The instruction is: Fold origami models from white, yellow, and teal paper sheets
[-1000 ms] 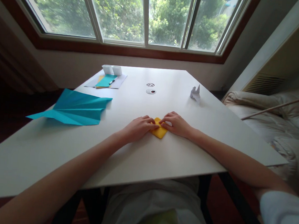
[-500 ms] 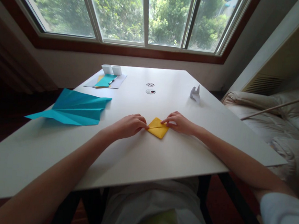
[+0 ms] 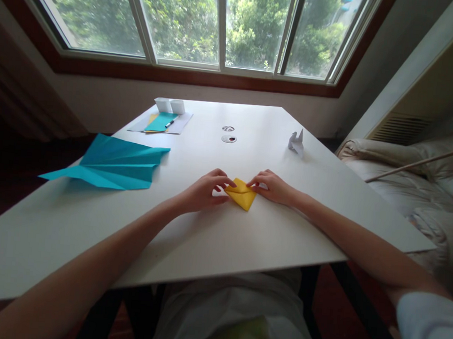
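On the table [image 3: 213,241], left hand [image 3: 203,193] and right hand [image 3: 274,188] apparently pinch the yellow paper [image 3: 242,194].

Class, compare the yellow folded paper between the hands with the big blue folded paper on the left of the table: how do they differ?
The yellow paper is far smaller than the blue paper. The yellow paper is a compact diamond shape; the blue paper is a long fan of pleats ending in a point. The left hand and right hand pinch the yellow paper; nothing touches the blue paper. Both are folded and lie on the white table.
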Demonstrator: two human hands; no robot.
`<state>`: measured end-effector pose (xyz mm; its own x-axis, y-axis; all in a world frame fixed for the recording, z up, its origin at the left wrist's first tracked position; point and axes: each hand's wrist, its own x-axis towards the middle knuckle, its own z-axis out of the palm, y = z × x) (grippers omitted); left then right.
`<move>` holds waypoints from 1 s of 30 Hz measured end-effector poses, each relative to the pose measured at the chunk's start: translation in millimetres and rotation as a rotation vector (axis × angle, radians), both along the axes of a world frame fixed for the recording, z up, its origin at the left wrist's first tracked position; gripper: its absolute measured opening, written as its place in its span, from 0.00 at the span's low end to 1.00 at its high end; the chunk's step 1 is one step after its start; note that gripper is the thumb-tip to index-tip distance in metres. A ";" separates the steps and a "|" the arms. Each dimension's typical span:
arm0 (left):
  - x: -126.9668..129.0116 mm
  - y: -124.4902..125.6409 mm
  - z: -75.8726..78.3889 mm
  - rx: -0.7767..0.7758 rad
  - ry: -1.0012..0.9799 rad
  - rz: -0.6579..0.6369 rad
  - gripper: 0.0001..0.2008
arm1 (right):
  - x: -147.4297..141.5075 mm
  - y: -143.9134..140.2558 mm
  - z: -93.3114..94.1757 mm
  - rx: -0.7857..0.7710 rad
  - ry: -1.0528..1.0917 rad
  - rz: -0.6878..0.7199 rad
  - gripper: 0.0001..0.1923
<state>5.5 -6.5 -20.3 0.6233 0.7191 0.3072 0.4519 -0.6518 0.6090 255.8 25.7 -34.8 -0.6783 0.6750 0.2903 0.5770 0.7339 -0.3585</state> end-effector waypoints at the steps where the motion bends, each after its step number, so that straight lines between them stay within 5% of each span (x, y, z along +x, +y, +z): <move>1: 1.0 -0.7 -1.5 0.065 0.018 0.007 0.14 | -0.2 -0.4 0.2 0.004 0.008 0.001 0.08; 6: 6.0 -5.2 -3.5 0.320 0.154 -0.007 0.10 | 0.0 -2.6 1.8 0.063 0.030 0.042 0.07; 15: 0.2 3.4 -1.4 0.423 0.197 0.123 0.11 | 10.8 0.0 10.5 0.059 -0.042 0.228 0.14; 23: 1.4 4.2 0.2 0.268 -0.032 0.309 0.09 | 8.6 -2.1 11.1 0.104 0.106 0.111 0.11; 30: 3.6 7.2 4.1 -0.303 -0.342 0.320 0.13 | 2.7 -4.7 18.0 -0.139 0.282 -0.121 0.12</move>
<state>9.1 0.7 -16.2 0.2607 0.9437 0.2035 0.3424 -0.2874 0.8945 258.5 21.0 -16.8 -0.4966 0.7922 0.3547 0.5209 0.5989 -0.6083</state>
